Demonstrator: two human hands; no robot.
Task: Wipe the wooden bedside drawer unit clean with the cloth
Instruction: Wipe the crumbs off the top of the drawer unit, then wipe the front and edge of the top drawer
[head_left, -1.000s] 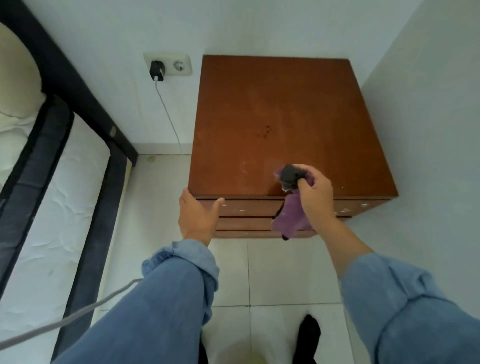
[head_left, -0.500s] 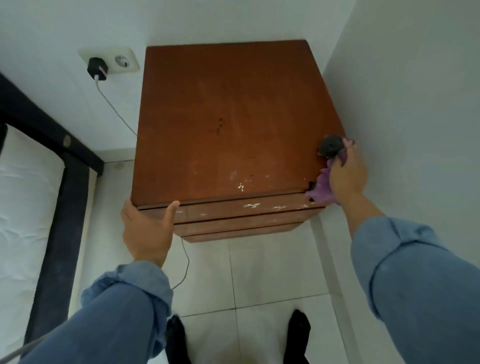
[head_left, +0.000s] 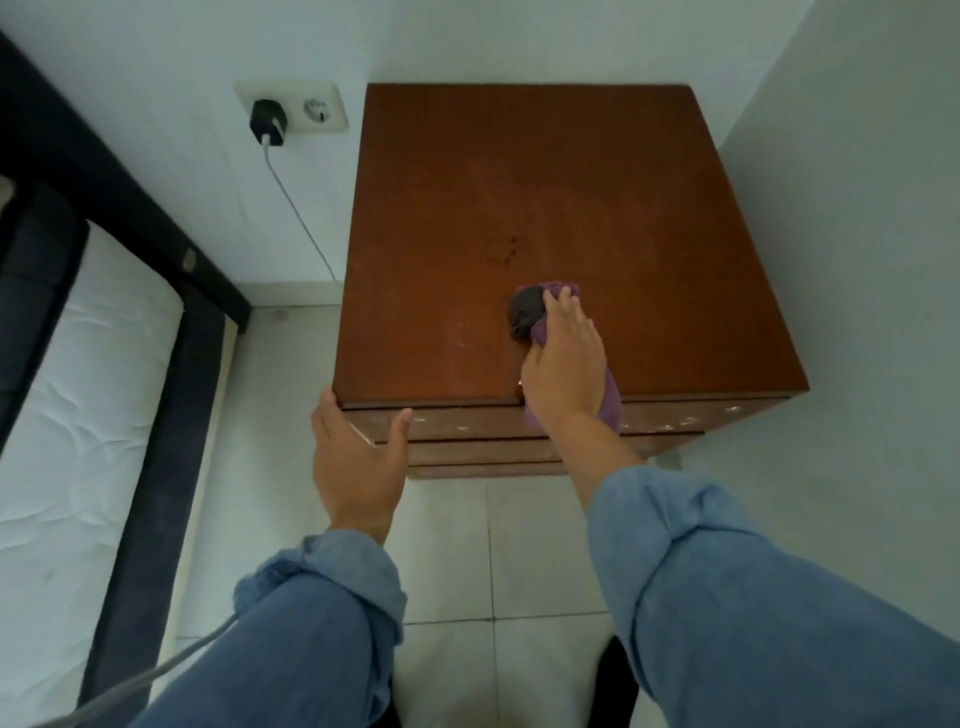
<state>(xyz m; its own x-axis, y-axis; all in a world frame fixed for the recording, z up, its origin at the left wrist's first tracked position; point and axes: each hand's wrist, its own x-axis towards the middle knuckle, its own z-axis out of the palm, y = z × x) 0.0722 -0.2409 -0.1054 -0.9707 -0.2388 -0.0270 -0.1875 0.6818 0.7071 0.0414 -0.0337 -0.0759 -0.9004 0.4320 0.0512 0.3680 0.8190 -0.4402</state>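
The wooden bedside drawer unit (head_left: 545, 208) stands in the corner of the room, its reddish-brown top facing me. My right hand (head_left: 563, 364) grips a purple cloth (head_left: 610, 400) with a dark grey bunched end and presses it on the near middle of the top. The cloth's tail hangs over the front edge under my wrist. My left hand (head_left: 358, 457) touches the front left corner of the unit, fingers on the side and thumb on the drawer front. White specks mark the drawer fronts.
A wall rises close on the right of the unit. A wall socket (head_left: 293, 106) with a black charger (head_left: 267, 122) and its cable sits left of the unit. A bed with a dark frame (head_left: 150, 441) and white mattress lies at left. The floor is pale tile.
My right hand has slid the cloth from the unit's right front edge leftward to the near middle of the top. My left hand stays at the front left corner.
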